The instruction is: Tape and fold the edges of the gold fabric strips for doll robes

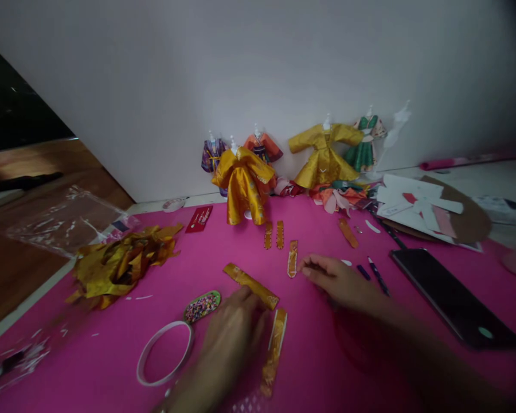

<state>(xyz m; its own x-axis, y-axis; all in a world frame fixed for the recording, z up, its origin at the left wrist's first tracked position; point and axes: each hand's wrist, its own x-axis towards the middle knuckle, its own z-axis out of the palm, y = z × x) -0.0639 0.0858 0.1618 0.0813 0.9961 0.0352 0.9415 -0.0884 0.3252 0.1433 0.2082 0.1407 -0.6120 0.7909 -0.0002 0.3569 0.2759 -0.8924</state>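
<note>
Looking down at the pink mat (312, 358), we see our left hand (233, 321) at a wide gold strip (262, 292), hiding a bit of its near edge. The hand is blurry with its fingers bent, and we can't tell if they hold the strip or only touch it. Just nearer to us lies a long gold strip (277, 341) with a pale edge. Our right hand (339, 280) has its thumb and finger close together — right beside a small gold tab (292, 259) edged in white. We can't tell if something tiny is pinched there. Two small gold strips (280, 234) lie farther back. By our left hand are a green dish (217, 298) of tiny beads (201, 308) and a white ring (141, 361) — and a black phone (451, 298) lies off to the right.
</note>
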